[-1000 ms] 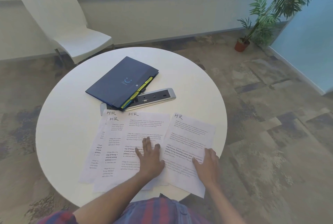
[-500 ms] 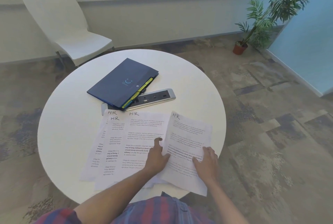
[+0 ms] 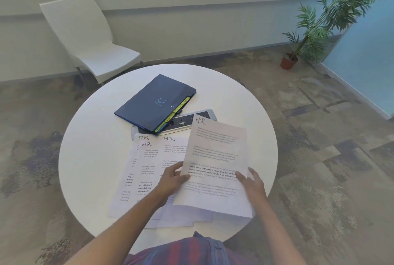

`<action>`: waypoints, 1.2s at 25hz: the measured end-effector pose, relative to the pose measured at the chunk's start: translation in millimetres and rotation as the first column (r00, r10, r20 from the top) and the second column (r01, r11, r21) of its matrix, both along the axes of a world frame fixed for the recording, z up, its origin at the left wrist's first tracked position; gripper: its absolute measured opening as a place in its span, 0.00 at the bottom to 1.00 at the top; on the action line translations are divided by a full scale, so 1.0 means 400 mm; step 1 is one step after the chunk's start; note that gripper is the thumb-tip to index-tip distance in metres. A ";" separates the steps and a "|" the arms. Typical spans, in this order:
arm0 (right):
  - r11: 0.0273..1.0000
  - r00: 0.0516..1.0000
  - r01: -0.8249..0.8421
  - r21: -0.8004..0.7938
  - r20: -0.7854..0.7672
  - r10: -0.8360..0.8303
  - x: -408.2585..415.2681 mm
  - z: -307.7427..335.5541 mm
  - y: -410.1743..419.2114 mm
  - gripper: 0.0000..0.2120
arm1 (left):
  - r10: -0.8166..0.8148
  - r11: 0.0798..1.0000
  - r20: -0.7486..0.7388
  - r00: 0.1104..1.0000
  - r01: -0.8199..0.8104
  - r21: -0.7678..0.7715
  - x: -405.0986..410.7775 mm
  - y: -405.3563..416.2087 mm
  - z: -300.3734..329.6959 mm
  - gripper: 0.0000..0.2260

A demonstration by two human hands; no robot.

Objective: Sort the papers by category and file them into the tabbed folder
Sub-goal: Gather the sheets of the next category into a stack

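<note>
HR sheet tilted up off the bench, between both hands.
I note the left hand fingers clamped on its left edge, thumb on top. Right hand fingers lie spread at its right edge; I cannot tell if they grip. The tabbed folder lies beyond.
</note>
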State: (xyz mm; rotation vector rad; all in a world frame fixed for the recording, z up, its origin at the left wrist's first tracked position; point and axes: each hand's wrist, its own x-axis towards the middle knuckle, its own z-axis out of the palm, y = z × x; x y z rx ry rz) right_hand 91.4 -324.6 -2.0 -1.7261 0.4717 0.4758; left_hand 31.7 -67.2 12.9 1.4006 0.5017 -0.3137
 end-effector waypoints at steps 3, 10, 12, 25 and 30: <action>0.978 1.000 -0.004 0.207 0.011 0.002 0.011 -0.005 0.036 0.09 | 0.032 0.999 -0.006 0.999 -0.032 0.029 -0.016 0.043 0.001 0.09; 0.983 0.997 0.021 0.182 0.076 -0.035 -0.003 -0.010 0.054 0.10 | 0.103 0.593 -0.288 0.952 0.173 0.786 0.006 0.122 -0.108 0.26; 0.985 0.996 0.028 0.169 0.081 -0.042 -0.005 -0.007 0.047 0.09 | -0.009 0.333 -0.347 0.938 0.330 0.883 0.009 0.117 -0.122 0.32; 0.979 0.992 0.093 0.179 0.065 -0.106 -0.037 -0.008 0.017 0.11 | 0.032 0.493 -0.266 0.964 0.216 0.843 0.013 0.092 -0.146 0.41; 0.978 0.994 0.077 0.195 0.062 -0.091 -0.043 -0.005 0.027 0.11 | 0.150 0.702 -0.207 0.967 0.043 0.710 0.017 0.103 -0.137 0.50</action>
